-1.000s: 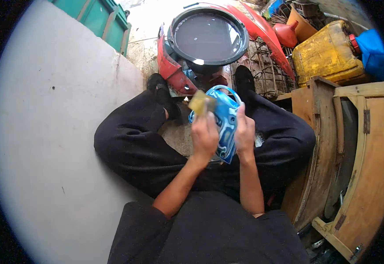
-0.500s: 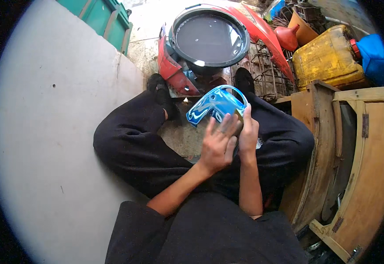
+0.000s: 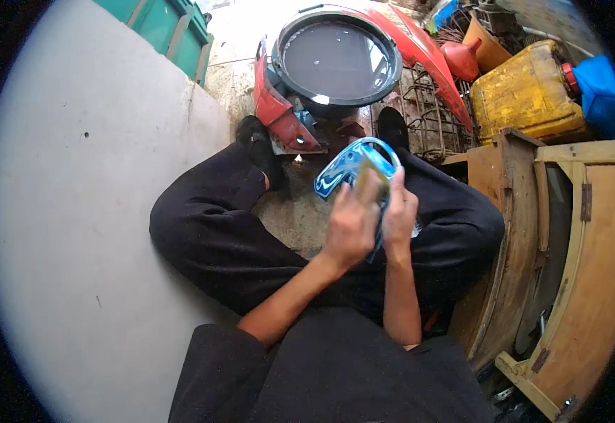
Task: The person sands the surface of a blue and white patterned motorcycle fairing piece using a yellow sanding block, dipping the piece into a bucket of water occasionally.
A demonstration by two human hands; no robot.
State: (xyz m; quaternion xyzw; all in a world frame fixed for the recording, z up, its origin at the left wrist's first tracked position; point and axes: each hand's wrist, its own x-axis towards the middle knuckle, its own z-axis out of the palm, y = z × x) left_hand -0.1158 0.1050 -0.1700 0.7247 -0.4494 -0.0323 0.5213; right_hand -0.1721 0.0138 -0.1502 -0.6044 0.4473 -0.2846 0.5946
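A shiny blue plastic panel (image 3: 346, 168) with pale swirl marks and a curved rim is held up between my knees. Its right side is in my right hand (image 3: 399, 215), the thumb along the rim and the fingers mostly behind it. My left hand (image 3: 352, 227) is against the panel's near face, its fingers smeared by motion. Between those fingers and the panel shows a small tan sheet (image 3: 368, 180), blurred; its kind cannot be told. The left hand hides the panel's lower middle.
Beyond my feet stands a wide black tub (image 3: 277, 65) of murky water, with red panels (image 3: 272, 99) around it. A yellow jerrycan (image 3: 522, 92), red funnel (image 3: 460, 60) and wooden furniture (image 3: 582, 282) stand on the right. A pale wall (image 3: 96, 211) runs along the left.
The blue panel has shifted slightly right and tilted. My left hand has closed from spread fingers to curled ones, and the tan sheet has moved left with it.
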